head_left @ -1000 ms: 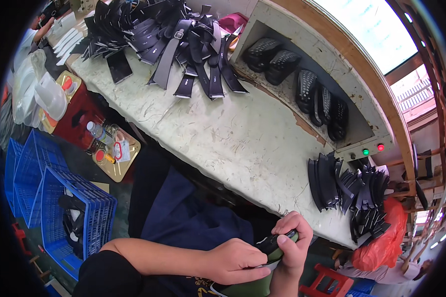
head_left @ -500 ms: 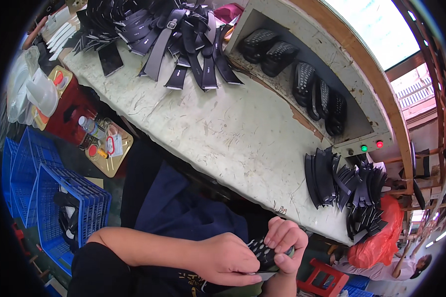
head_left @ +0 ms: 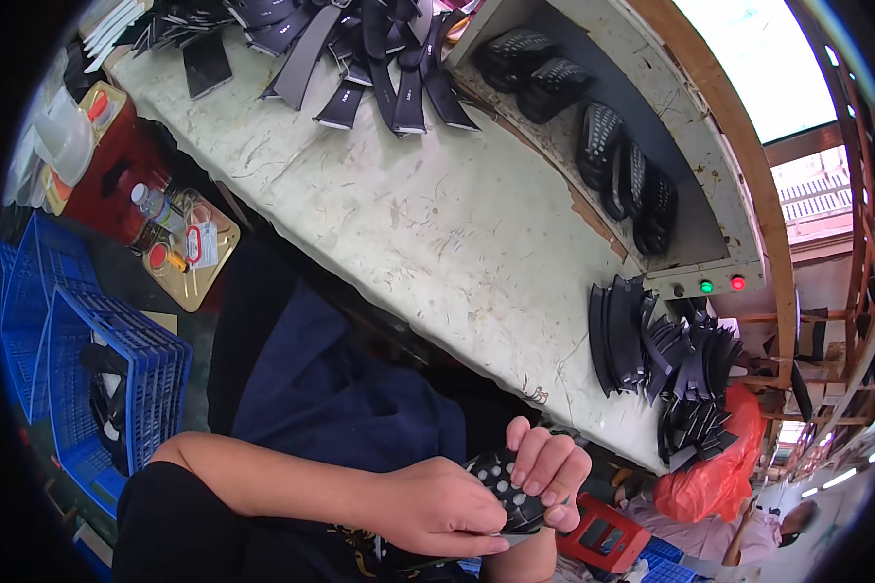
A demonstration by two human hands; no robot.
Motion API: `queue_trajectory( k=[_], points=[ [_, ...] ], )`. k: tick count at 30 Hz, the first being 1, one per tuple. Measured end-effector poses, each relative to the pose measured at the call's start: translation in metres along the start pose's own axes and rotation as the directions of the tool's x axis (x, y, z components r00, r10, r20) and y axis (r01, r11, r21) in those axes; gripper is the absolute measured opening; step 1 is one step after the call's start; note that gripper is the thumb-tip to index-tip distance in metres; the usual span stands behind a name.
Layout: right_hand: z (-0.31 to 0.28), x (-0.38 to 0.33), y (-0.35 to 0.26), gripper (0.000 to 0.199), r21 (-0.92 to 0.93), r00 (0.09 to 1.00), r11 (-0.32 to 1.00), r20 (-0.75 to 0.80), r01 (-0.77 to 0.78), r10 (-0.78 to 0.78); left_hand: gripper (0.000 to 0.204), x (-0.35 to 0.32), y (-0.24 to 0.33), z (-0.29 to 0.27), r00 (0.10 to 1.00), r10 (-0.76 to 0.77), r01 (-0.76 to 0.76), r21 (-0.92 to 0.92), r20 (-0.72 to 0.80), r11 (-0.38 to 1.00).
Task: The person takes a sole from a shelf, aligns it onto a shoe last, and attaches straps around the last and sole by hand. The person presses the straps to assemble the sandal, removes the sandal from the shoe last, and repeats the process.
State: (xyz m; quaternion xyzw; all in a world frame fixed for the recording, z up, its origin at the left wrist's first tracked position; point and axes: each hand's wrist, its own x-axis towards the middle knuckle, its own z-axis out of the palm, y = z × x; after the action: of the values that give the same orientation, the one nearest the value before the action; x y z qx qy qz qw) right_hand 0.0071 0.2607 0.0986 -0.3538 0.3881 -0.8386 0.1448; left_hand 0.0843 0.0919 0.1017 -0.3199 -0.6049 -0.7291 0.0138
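Observation:
Both my hands meet low in the picture, over my lap, in front of the white worktable (head_left: pixel 428 223). My left hand (head_left: pixel 437 507) and my right hand (head_left: pixel 546 468) grip the same black shoe sole with pale studs (head_left: pixel 504 483). The right fingers curl over its upper edge; the left hand covers its lower part. A stack of black sole pieces (head_left: pixel 666 364) lies on the table's right end, just above my right hand. A heap of black strips (head_left: pixel 360 49) lies at the table's far left.
Black soles (head_left: pixel 627 165) stand in a recessed machine bay with a green and a red lamp (head_left: pixel 719 285). Blue crates (head_left: pixel 78 360) sit left of my knees, beside a tray with bottles (head_left: pixel 180 248). An orange bag (head_left: pixel 715 476) and another person (head_left: pixel 749 534) are at lower right.
My hands have stayed together on the sole, and the right fingers now wrap over its top. The view has shifted so the table sits higher and further right.

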Motion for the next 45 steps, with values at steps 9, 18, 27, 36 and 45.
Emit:
queue_trajectory(
  k=[9,18,27,36,45],
  points=[
    [0.007,-0.003,0.001,0.015,-0.069,0.988,0.998,-0.154,-0.009,-0.002,0.042,0.004,0.001,0.001,0.980,-0.197,0.193,-0.113,-0.025,0.975],
    [0.023,-0.008,-0.010,0.018,-0.216,0.973,0.976,-0.221,0.014,-0.062,0.044,0.023,0.016,-0.023,0.577,-0.717,0.796,-0.072,0.390,0.601],
    [0.050,0.006,-0.029,0.022,-0.358,0.992,0.933,-0.123,-0.019,-0.027,0.102,0.007,-0.028,0.014,0.735,-0.653,0.672,-0.319,0.183,0.668],
    [0.014,-0.004,-0.019,0.018,-0.224,0.967,0.975,-0.250,-0.010,-0.048,0.065,-0.021,-0.033,0.006,0.617,-0.768,0.432,-0.890,0.172,0.147],
    [0.023,0.005,-0.006,0.016,-0.129,0.973,0.991,-0.218,0.043,-0.071,0.062,0.002,-0.078,0.007,0.491,-0.867,0.619,-0.736,0.091,0.273]
  ],
)
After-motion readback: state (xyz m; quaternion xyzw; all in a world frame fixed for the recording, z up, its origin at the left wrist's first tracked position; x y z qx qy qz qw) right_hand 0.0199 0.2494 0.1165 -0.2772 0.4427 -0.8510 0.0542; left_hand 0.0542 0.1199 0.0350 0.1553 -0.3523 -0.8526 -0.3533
